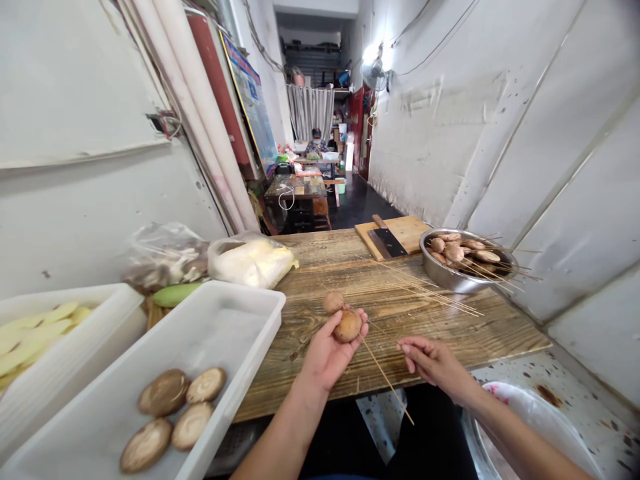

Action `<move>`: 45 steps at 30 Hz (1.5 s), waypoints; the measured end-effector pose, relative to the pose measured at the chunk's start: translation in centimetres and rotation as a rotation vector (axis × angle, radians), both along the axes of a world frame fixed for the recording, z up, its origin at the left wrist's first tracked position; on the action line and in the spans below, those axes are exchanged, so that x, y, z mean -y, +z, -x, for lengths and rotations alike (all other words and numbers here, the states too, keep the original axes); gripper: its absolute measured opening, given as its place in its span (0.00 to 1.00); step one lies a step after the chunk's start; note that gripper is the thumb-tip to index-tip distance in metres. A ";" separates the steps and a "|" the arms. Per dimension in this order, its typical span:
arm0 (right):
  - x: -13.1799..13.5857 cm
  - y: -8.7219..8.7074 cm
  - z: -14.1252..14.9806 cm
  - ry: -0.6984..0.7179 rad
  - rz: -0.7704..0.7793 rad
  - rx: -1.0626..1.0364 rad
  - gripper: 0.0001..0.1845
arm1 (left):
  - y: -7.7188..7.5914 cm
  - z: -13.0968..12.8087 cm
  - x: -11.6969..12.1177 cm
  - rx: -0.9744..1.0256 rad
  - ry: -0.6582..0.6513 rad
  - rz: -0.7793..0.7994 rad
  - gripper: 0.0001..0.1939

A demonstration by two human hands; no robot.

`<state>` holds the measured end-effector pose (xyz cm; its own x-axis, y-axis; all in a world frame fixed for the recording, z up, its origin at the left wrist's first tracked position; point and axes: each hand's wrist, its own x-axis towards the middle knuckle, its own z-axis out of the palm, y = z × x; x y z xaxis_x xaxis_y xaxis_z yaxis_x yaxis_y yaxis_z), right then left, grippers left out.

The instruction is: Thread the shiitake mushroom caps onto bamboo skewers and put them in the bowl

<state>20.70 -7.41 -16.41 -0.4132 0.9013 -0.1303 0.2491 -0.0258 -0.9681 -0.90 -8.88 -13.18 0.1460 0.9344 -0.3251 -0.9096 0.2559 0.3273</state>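
My left hand [325,350] is closed around a brown mushroom cap [347,327] above the wooden table. Just beyond it sits a second mushroom cap [333,302]. From the held cap a bamboo skewer [387,383] slants down towards me. My right hand [433,363], to the right and apart from the mushrooms, pinches the end of a thin second skewer [384,332] that points at the held cap. Whether its tip is inside the cap is hidden. Several loose skewers [435,293] lie on the table behind my right hand.
A metal bowl [463,283] of skewered mushrooms stands right, beside a cutting board [410,233] with a cleaver [387,242]. At left are a white tray [240,307] holding several mushrooms, a tray [120,310] of pale slices and plastic bags [250,260]. A lined bucket [540,427] stands below right.
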 end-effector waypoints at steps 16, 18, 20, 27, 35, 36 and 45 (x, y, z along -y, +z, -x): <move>-4.1 -1.4 4.2 0.013 -0.355 0.103 0.10 | -2.1 -2.7 -2.3 -0.135 0.039 -0.076 0.08; -4.6 -0.6 4.4 -0.047 -0.417 0.070 0.10 | -2.2 -2.6 -2.7 -0.132 0.053 -0.050 0.07; -4.5 0.5 3.9 -0.127 -0.475 0.027 0.09 | -2.4 -2.1 -2.8 -0.141 0.073 -0.037 0.08; -3.5 2.7 1.5 -0.314 -0.576 -0.037 0.08 | -2.5 -0.7 -2.6 -0.072 0.058 -0.011 0.12; -2.1 4.7 2.2 -0.361 -0.545 -0.137 0.10 | -1.6 -0.4 -2.0 -0.050 0.058 -0.003 0.09; -1.0 5.4 2.1 -0.326 -0.521 -0.125 0.11 | -1.4 -0.3 -1.9 -0.052 0.065 -0.010 0.09; 9.6 2.7 1.5 0.089 -0.793 0.344 0.26 | 0.6 0.3 -1.2 -0.070 0.118 0.026 0.13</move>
